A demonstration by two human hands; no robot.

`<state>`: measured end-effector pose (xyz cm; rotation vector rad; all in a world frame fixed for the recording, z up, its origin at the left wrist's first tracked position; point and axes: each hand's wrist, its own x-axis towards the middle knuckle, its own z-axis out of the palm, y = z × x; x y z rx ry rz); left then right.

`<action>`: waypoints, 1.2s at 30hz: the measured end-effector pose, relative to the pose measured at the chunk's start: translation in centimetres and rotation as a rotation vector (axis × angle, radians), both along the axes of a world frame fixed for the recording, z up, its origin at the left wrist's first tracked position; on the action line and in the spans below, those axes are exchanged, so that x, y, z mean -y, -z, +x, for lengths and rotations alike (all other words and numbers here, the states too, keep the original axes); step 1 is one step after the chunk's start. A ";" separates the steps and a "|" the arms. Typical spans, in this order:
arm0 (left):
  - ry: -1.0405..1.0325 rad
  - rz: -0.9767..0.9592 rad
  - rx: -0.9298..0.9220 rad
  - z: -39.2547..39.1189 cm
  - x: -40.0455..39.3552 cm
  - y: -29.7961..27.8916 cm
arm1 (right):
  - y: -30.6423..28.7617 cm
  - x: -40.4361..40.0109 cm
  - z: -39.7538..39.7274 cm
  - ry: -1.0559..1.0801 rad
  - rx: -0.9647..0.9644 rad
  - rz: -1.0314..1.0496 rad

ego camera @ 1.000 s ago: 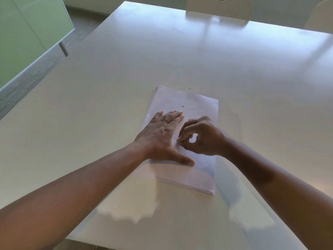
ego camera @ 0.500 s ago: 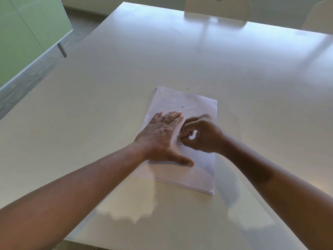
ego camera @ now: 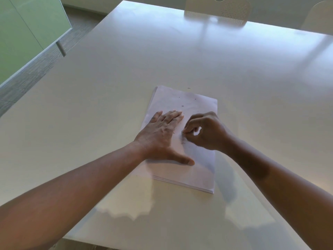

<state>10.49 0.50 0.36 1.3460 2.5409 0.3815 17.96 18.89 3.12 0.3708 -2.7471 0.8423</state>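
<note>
On the table (ego camera: 108, 105) just ahead of me lies the paper stack (ego camera: 182, 98), its long axis running away from me. My left hand (ego camera: 162, 134) presses flat on its left half, fingers straight. My right hand (ego camera: 207, 132), just beside it, pinches thumb to forefinger at what seem dark specks (ego camera: 184, 141) mid-sheet, with more scattered farther up.

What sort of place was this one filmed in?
Probably an office meeting room: a large white table, white perforated chair backs along its far edge, and a green frosted glass partition at the left. A stack of paper lies on the table.
</note>
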 end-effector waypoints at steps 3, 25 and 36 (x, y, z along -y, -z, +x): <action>-0.001 0.003 -0.004 0.0 0.0 -0.1 | 0.0 -0.4 -0.4 0.059 -0.018 0.005; 0.011 -0.029 -0.017 -0.2 -0.2 0.0 | -0.2 0.3 0.8 -0.075 0.067 -0.014; 0.005 -0.033 -0.015 -0.2 -0.3 0.2 | -0.1 0.6 1.9 -0.122 0.118 -0.040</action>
